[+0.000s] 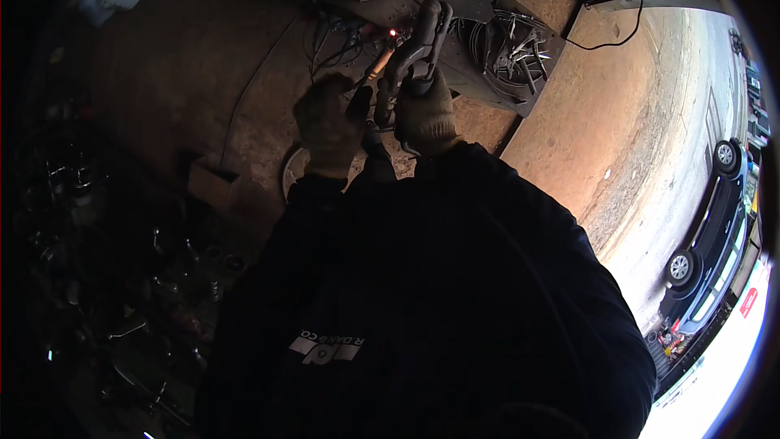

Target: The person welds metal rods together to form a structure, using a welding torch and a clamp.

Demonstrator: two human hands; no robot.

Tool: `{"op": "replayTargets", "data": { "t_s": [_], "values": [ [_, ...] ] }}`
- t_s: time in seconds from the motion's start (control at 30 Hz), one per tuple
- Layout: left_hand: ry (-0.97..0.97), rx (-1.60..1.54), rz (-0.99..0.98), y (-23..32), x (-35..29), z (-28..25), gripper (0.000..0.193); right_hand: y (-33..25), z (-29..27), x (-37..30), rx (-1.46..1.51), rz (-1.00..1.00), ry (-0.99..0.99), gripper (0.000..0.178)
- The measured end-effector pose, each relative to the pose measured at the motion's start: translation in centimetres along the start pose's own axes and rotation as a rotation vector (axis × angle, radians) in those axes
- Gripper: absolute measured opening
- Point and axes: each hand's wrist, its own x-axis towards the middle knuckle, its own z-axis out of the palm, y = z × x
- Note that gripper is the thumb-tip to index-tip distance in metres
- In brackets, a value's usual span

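Observation:
My left hand [327, 126], in a pale work glove, is closed around the dark handle of what looks like a welding torch. Its copper-coloured nozzle [380, 63] points up and away, and a small red-hot spot glows just beyond its end. Close beside it, my right hand [429, 116], also gloved, grips dark metal locking clamp pliers [424, 42] with large curved jaws facing away from me. Those jaws reach the edge of a dark steel workbench [463, 0]. Shadow hides the fingertips and what the jaws hold.
A tray of metal rods and scraps [520, 53] sits at the bench's right. Cables [329, 41] hang beside it, and another cable [252, 85] crosses the floor. A small box [213, 184] lies left; dark metal parts [130, 276] fill the lower left. Outside, a car [707, 236] stands parked.

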Motion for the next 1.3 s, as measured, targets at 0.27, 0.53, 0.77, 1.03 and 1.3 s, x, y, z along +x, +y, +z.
{"op": "replayTargets", "data": {
  "t_s": [0.27, 0.53, 0.77, 1.03, 1.3],
  "values": [
    [-0.254, -0.201, 0.116, -1.6, 0.3, 2.4, 0.015, 2.3, -0.1, 1.4, 0.068, -0.040, 0.053, 0.038],
    [-0.168, -0.254, 0.133, -1.4, 0.8, 3.2, 0.014, -0.2, -9.4, -2.9, -0.186, -0.142, 0.013, 0.045],
    [-0.101, -0.109, 0.291, -2.4, 1.7, 4.2, 0.014, -2.5, -12.5, -5.6, -0.579, 0.066, -0.034, 0.036],
    [-0.193, -0.268, 0.088, -1.6, 1.9, 3.6, 0.009, -2.8, -12.4, -5.3, -0.515, -0.008, 0.006, 0.040],
    [-0.136, -0.132, 0.258, -1.9, 2.3, 3.8, 0.010, -3.8, -12.0, -4.5, -0.512, -0.027, -0.036, 0.037]
  ]
}}
